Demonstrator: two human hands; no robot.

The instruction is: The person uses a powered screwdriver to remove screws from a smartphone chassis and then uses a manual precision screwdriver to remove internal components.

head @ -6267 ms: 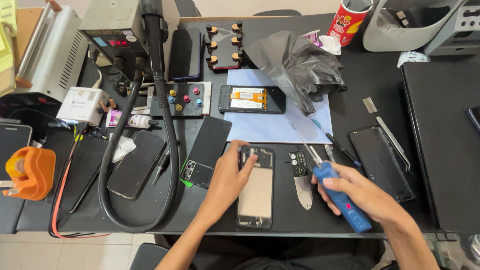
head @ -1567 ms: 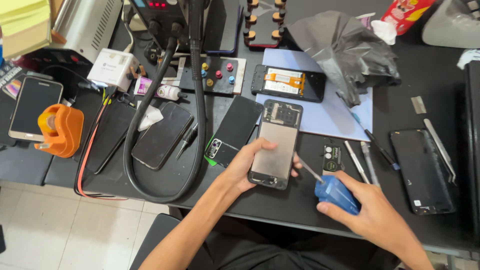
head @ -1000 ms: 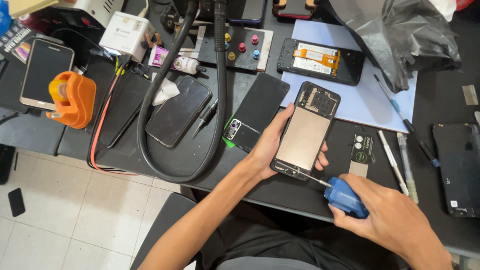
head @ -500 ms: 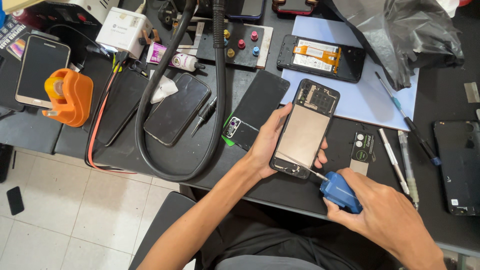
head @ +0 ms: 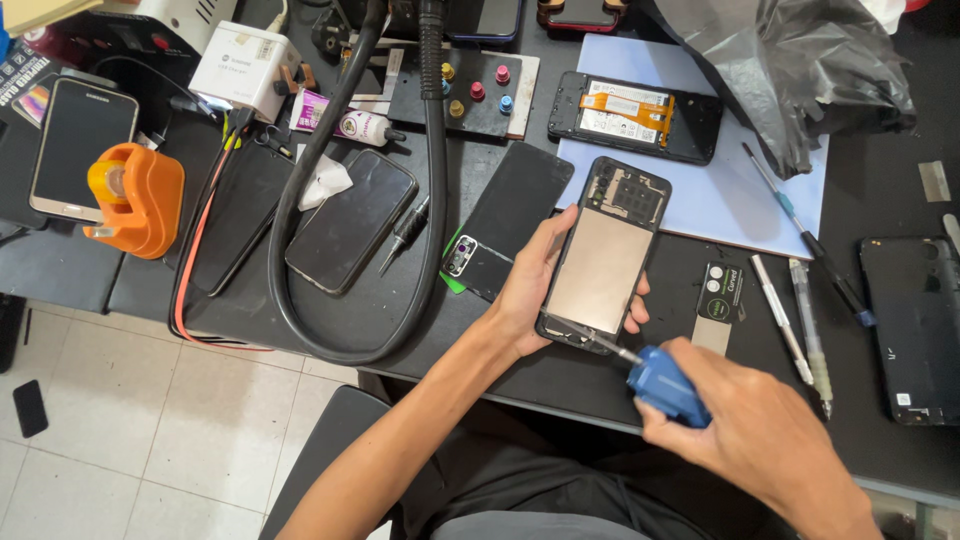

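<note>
My left hand (head: 528,285) grips an opened phone (head: 605,255) by its left edge, lifted off the black mat, its back cover off and a tan plate showing. My right hand (head: 755,430) is closed round a blue-handled screwdriver (head: 660,383). The metal tip touches the phone's lower edge.
Around the phone lie a black back cover (head: 510,220), a second opened phone (head: 635,115) on a pale blue sheet (head: 720,195), a dark phone (head: 350,232), a thick black hose (head: 300,210), tweezers and pens (head: 800,315), an orange tool (head: 140,200), a grey plastic bag (head: 800,70).
The view has shifted left and closer. My left hand lifted the phone from the mat and tilted it; the screwdriver tip has come up to the phone's lower edge.
</note>
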